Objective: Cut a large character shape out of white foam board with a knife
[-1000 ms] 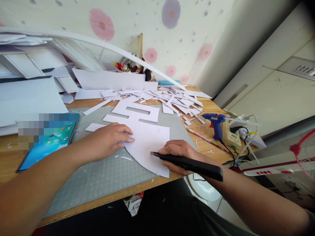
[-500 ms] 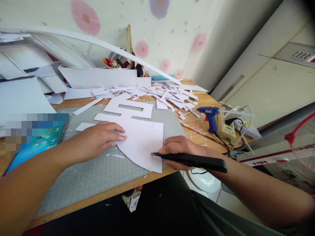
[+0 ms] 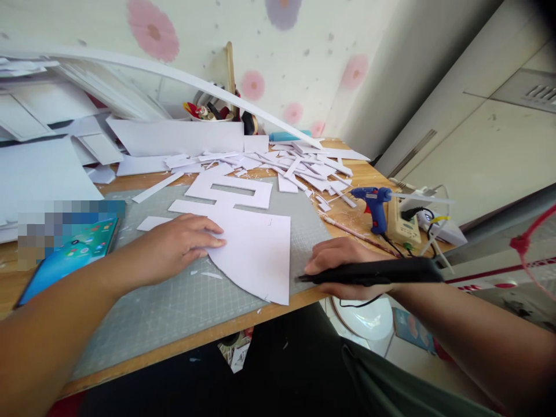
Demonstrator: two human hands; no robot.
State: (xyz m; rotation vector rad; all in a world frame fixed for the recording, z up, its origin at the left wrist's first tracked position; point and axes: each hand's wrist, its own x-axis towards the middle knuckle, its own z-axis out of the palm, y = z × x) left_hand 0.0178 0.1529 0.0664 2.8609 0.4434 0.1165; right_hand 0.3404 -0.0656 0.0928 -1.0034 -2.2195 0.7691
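pressing your left hand (image 3: 182,246) flat on a white paper sheet (image 3: 256,252), fingers spread, you are pinning it to the grey cutting mat (image 3: 174,307) near the front desk edge. your right hand (image 3: 343,266) is closed tight around a black craft knife (image 3: 373,272), its blade tip resting on the mat just beside the sheet's right edge, not on the paper. you are seemingly between cuts; the next stroke likely calls for setting the tip on the sheet, clear of your left fingers. paper scraps (image 3: 299,168) and a blue glue gun (image 3: 373,202) are lying behind
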